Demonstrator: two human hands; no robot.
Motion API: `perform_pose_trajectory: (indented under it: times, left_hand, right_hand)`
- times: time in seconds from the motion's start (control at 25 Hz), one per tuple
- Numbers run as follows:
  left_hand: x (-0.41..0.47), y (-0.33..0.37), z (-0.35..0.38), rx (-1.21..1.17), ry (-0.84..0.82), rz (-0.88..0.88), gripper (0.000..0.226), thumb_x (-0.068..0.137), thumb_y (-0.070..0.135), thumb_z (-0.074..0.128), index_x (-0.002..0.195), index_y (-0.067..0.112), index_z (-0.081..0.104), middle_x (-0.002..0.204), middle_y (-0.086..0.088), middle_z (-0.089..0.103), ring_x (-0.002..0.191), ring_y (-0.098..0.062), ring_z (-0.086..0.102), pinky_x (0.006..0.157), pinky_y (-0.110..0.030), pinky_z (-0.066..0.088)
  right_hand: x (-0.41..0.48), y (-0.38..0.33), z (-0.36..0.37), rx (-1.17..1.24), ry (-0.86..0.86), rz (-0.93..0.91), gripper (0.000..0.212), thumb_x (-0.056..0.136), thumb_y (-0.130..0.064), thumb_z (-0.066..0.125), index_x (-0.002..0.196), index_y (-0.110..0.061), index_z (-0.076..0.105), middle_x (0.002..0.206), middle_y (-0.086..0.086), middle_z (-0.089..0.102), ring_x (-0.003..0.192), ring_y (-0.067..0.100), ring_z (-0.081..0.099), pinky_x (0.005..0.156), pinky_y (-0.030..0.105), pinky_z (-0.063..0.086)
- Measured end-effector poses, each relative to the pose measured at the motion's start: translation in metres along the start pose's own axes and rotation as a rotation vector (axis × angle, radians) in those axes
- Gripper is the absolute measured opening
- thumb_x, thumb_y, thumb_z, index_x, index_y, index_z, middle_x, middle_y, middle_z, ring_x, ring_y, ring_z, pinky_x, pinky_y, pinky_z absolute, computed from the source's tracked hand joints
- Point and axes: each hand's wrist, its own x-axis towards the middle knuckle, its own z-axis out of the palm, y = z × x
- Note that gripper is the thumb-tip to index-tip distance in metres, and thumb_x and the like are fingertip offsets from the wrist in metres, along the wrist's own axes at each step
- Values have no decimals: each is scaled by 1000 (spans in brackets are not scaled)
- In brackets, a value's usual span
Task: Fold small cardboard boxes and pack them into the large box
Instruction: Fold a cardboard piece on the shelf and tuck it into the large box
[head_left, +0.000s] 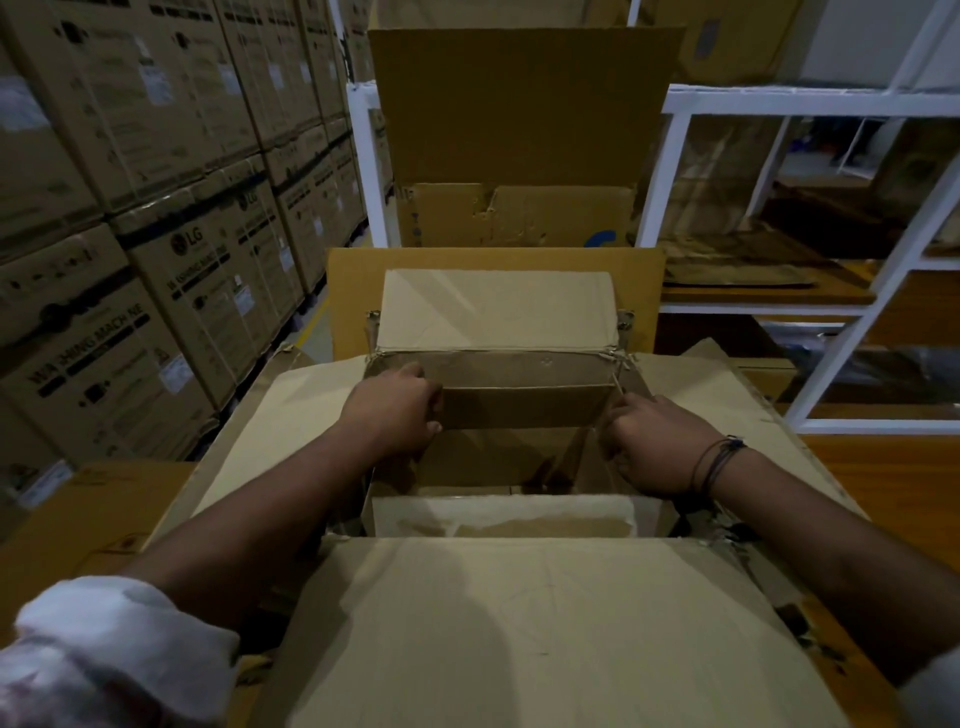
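Warehouse aisle — small box (524, 410) inside large box (519, 623)

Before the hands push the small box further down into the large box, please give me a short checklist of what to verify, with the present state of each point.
1. Left hand grips the left end of the small box: ok.
2. Right hand grips the right end: ok.
3. Flaps of the large box are folded outward, opening free: ok.
4. Small box sits level between the two hands: ok.
5. Space below the small box is free: cannot tell, the inside is dark.
6. Small box is fully folded and closed: cannot tell.
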Motion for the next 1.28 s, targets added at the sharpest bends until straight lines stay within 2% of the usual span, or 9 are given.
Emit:
perform_pose_trajectory:
  times: [0.12, 0.2, 0.28, 0.36, 0.56, 0.72, 0.96, 1.28]
  left_hand:
    - [0, 4, 3, 1, -28, 19, 25, 90, 44, 70, 109, 29, 65, 108, 3, 56, 94, -15, 52, 69, -30, 43]
    - [3, 4, 7, 16, -45, 30, 28, 91, 46, 69, 112, 28, 65, 112, 1, 61, 99, -18, 55, 72, -31, 45]
    - [8, 3, 11, 53, -64, 29, 41, 91, 49, 67, 126, 27, 64, 125, -3, 61, 113, -24, 55, 85, -37, 50]
    - [14, 1, 15, 99, -92, 14, 55, 92, 53, 64, 140, 27, 57, 140, -6, 54, 127, -29, 49, 100, -44, 45]
    - [24, -3, 21, 142, -99, -10, 63, 92, 57, 61, 147, 29, 50, 149, -8, 48, 136, -33, 41, 111, -50, 36]
    - [30, -5, 24, 168, -73, -21, 62, 91, 58, 60, 146, 28, 52, 150, -8, 46, 136, -34, 38, 110, -49, 34]
    - [38, -10, 25, 130, -55, -17, 57, 91, 55, 60, 142, 28, 56, 150, -8, 46, 135, -34, 38, 106, -48, 39]
    - [43, -13, 19, 76, 47, 5, 45, 92, 51, 61, 130, 28, 65, 134, -7, 56, 124, -31, 45, 95, -44, 44]
  right_hand:
    - [2, -3, 3, -4, -21, 1, 22, 95, -31, 54, 110, -32, 70, 120, -5, 63, 120, 18, 47, 96, 38, 40]
    - [6, -4, 4, -30, -51, 13, 23, 95, -36, 54, 112, -31, 69, 122, -3, 62, 124, 19, 46, 97, 40, 38]
    - [9, -4, 4, -52, -82, 34, 28, 96, -41, 54, 118, -29, 67, 127, -1, 60, 130, 21, 43, 100, 43, 36]
    - [10, -5, 5, -66, -99, 36, 34, 95, -44, 54, 122, -28, 66, 132, 0, 58, 134, 22, 40, 102, 45, 35]
    - [4, -11, 7, -26, -117, -30, 47, 90, -58, 57, 128, -31, 64, 140, -5, 55, 140, 21, 35, 108, 47, 32]
    - [0, -7, 11, -13, -141, -35, 53, 88, -63, 58, 130, -32, 62, 141, -5, 53, 140, 22, 34, 110, 48, 31]
    - [-6, -3, 13, 20, -158, -48, 54, 89, -62, 60, 136, -34, 59, 146, -6, 49, 145, 22, 28, 114, 49, 27]
    - [5, -2, 8, 123, -83, -35, 44, 92, -60, 59, 128, -34, 62, 136, -5, 53, 136, 18, 38, 110, 44, 33]
